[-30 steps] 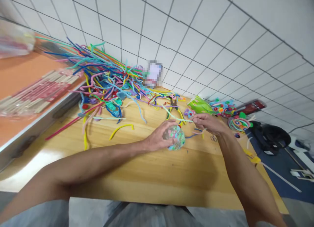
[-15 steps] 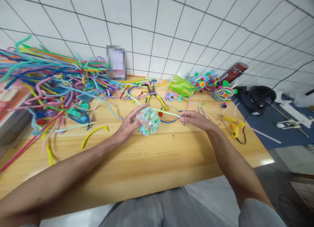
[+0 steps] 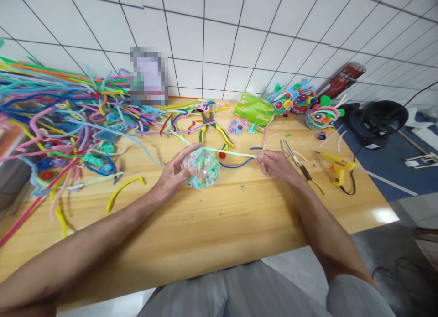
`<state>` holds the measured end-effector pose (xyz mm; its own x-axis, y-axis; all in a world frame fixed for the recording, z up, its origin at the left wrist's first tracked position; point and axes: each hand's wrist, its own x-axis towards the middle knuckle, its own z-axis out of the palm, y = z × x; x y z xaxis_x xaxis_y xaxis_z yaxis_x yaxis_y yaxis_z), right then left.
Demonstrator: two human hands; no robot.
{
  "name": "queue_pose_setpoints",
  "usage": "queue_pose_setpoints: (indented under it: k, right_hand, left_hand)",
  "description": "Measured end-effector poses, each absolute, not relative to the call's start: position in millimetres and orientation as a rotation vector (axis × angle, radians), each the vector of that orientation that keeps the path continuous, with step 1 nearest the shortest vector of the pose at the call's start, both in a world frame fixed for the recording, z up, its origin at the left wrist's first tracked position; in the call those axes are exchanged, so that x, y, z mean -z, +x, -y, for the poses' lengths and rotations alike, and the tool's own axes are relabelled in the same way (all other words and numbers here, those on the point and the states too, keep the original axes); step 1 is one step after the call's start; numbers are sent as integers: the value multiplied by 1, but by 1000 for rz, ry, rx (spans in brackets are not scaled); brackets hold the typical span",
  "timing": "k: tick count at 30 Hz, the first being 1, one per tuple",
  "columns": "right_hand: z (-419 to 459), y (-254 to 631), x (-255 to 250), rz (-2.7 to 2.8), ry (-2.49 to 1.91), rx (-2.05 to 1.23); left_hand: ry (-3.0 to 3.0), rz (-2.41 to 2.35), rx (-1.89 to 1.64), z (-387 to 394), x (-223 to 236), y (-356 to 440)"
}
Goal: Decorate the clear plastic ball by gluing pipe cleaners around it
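A clear round ball point(image 3: 207, 170) with green and blue specks and a light-blue band sits in my left hand point(image 3: 178, 172), fingers wrapped round its left side. My right hand point(image 3: 276, 164) pinches the end of a pale-green pipe cleaner point(image 3: 236, 153), which runs nearly straight across the top of the ball to my left fingers. Where it passes the ball, I cannot tell whether it is fixed there. Just behind lie yellow-handled pliers point(image 3: 224, 135), a red button point(image 3: 221, 155) and a curved blue pipe cleaner point(image 3: 237, 165).
Many coloured pipe cleaners point(image 3: 68, 102) heap on the left. Finished colourful heads point(image 3: 321, 116) stand at the back right by a green packet point(image 3: 253, 109). Scissors point(image 3: 297, 158) and a yellow glue gun point(image 3: 338, 167) lie on the right, near a black round object point(image 3: 379, 123).
The view has shifted, so the right-hand items appear farther right and the scissors show more. My right hand still holds the pipe cleaner's end, now a little farther from the ball.
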<state>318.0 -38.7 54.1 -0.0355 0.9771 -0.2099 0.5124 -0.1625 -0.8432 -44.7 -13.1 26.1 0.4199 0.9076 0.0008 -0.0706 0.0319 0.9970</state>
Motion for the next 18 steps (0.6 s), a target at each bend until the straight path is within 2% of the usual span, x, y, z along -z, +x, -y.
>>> queue_pose_setpoints:
  k: [5,13,18]
  right_hand:
    - [41,319,-49,1693,-1651,-1013]
    - [40,306,-45,1957,-1571,-332]
    - [40,286,-40,2052,-1546,-199]
  left_hand:
    - [1260,-804,-902,12,-24,-45]
    - [1250,-810,-891,16,-26,-45]
    - [1260,-781,-874,19,-27,-46]
